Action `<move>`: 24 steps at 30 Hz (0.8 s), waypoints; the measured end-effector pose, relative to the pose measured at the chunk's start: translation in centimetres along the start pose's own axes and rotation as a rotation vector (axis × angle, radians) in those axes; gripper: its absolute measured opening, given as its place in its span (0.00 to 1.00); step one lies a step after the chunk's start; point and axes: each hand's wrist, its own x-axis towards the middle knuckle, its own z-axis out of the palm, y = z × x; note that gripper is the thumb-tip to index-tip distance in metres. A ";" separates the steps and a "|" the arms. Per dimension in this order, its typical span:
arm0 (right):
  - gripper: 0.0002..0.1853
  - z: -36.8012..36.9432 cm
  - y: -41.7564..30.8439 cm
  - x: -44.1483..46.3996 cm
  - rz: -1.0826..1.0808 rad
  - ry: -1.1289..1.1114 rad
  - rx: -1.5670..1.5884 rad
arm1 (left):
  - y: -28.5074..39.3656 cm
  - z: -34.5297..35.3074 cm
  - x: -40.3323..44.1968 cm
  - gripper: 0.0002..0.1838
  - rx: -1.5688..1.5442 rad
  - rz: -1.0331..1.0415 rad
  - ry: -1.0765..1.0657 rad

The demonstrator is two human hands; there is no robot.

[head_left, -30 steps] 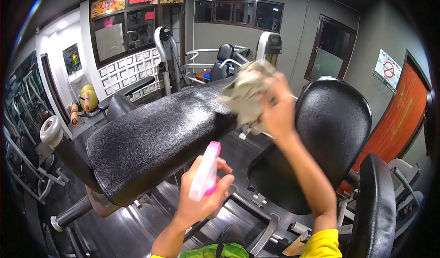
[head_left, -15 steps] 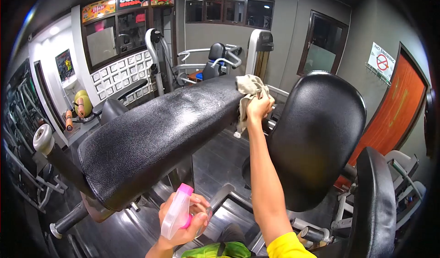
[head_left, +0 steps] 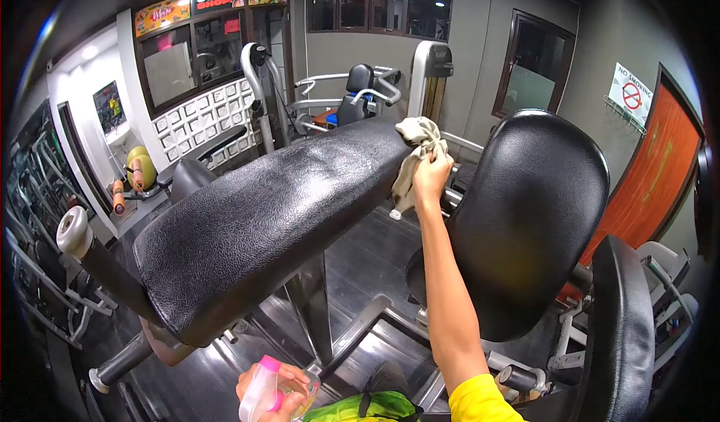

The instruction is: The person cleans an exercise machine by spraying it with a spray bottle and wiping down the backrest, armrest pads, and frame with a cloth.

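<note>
My right hand (head_left: 433, 173) grips a light cloth (head_left: 418, 139) at the far right end of a long black padded bench (head_left: 277, 212). Part of the cloth lies over the pad's corner, and the rest hangs down its side. Low in the view, my left hand (head_left: 296, 392) is wrapped round a spray bottle (head_left: 260, 393) with a translucent head and a pink nozzle. The lower part of the bottle is mostly hidden by my fingers.
A black padded seat (head_left: 529, 219) stands right of my right arm, with another black pad (head_left: 622, 324) nearer. A metal handle (head_left: 73, 231) sticks up at the left. Behind are gym machines (head_left: 360, 96), and at right an orange-brown door (head_left: 656, 175).
My right hand and the cloth have shifted slightly right at the pad's end. My left hand with the spray bottle has dropped lower and to the left. The camera view has shifted a little.
</note>
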 end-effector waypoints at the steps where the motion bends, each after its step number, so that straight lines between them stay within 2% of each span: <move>1: 0.16 -0.5 -1.0 -1.4 -0.046 0.010 0.046 | 0.0 -0.1 0.2 0.21 0.000 0.004 0.000; 3: 0.13 -1.0 -1.7 -4.4 -0.186 0.052 0.085 | -0.1 -0.2 0.3 0.20 -0.041 -0.042 -0.024; 5: 0.14 -2.2 -4.6 -7.9 -0.271 -0.040 0.193 | 0.1 0.1 1.4 0.20 -0.025 -0.014 -0.037; 10: 0.28 -4.7 -10.0 -11.2 -0.687 -0.298 0.215 | 1.7 1.6 4.8 0.21 -0.035 0.070 -0.115; 11: 0.27 -4.8 -10.8 -10.6 -0.801 -0.355 0.211 | 1.9 1.8 5.5 0.21 -0.036 0.073 -0.122; 13: 0.22 -5.0 -12.7 -9.1 -0.864 -0.521 0.175 | 2.2 2.1 6.8 0.22 0.001 0.113 -0.190; 15: 0.17 -4.7 -13.0 -6.6 -0.932 -0.573 0.043 | 2.2 2.4 7.8 0.23 -0.006 0.137 -0.217; 17: 0.13 -3.9 -12.1 -3.7 -0.865 -0.634 -0.112 | 2.2 3.1 8.7 0.20 -0.146 0.186 -0.110; 19: 0.13 -3.1 -10.6 -0.6 -0.790 -0.602 -0.295 | 2.4 3.2 9.7 0.20 -0.153 0.207 -0.127; 22: 0.14 -1.2 -8.6 4.4 -0.560 -0.531 -0.785 | 2.7 3.4 10.8 0.19 -0.136 0.229 -0.155; 23: 0.09 -1.3 -8.8 5.4 -0.521 -0.549 -0.841 | 2.7 3.5 11.0 0.19 -0.139 0.233 -0.155; 24: 0.11 -0.6 -8.9 6.5 -0.399 -0.567 -0.966 | 2.7 3.5 11.2 0.19 -0.162 0.222 -0.150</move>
